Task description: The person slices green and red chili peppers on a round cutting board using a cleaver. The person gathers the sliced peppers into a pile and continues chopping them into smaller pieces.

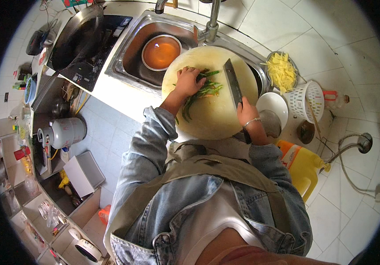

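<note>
A round cutting board (209, 122) lies partly over the sink in front of me. On it is a bundle of green chili peppers (206, 89), some of it in cut strips with reddish-orange bits. My left hand (189, 80) rests on the bundle with its fingers spread over the peppers, pressing them to the board. In my right hand (248, 114) is the handle of a cleaver (232, 82). The blade stands to the right of the peppers, apart from them, and points away from me. A bracelet circles my right wrist.
The steel sink (128, 66) holds a bowl of orange-tinted liquid (162, 53) beneath the faucet (212, 26). Right of the board are a bowl of yellow shreds (281, 73), a white bowl (277, 101), a perforated basket (307, 101) and an oil jug (301, 169). Leftward, a wok (77, 39) sits on the cooktop.
</note>
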A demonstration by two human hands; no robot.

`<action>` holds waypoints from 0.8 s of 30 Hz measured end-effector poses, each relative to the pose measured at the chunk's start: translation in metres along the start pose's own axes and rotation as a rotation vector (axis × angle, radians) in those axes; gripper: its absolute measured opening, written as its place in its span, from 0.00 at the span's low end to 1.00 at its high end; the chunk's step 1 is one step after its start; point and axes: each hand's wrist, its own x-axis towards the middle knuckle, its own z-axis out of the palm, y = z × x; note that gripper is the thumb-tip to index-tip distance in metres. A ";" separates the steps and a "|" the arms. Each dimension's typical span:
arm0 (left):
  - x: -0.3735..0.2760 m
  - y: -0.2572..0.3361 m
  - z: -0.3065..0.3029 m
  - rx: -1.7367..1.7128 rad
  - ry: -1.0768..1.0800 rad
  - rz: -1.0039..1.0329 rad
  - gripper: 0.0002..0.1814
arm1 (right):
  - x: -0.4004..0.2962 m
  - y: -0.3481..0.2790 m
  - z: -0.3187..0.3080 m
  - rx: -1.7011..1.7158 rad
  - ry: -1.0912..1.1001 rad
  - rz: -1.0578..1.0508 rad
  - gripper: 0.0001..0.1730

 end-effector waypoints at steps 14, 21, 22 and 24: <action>-0.017 0.020 0.024 0.176 0.133 -0.279 0.15 | -0.006 -0.028 0.009 -0.034 -0.071 -0.133 0.17; -0.028 0.031 0.024 0.128 0.135 -0.355 0.24 | -0.014 -0.020 0.016 0.070 0.009 -0.001 0.13; -0.027 0.035 0.020 0.138 0.109 -0.356 0.29 | -0.015 -0.020 0.014 0.093 -0.023 0.015 0.15; -0.026 0.046 0.010 0.211 0.028 -0.368 0.40 | -0.019 -0.022 0.006 0.140 -0.088 0.050 0.20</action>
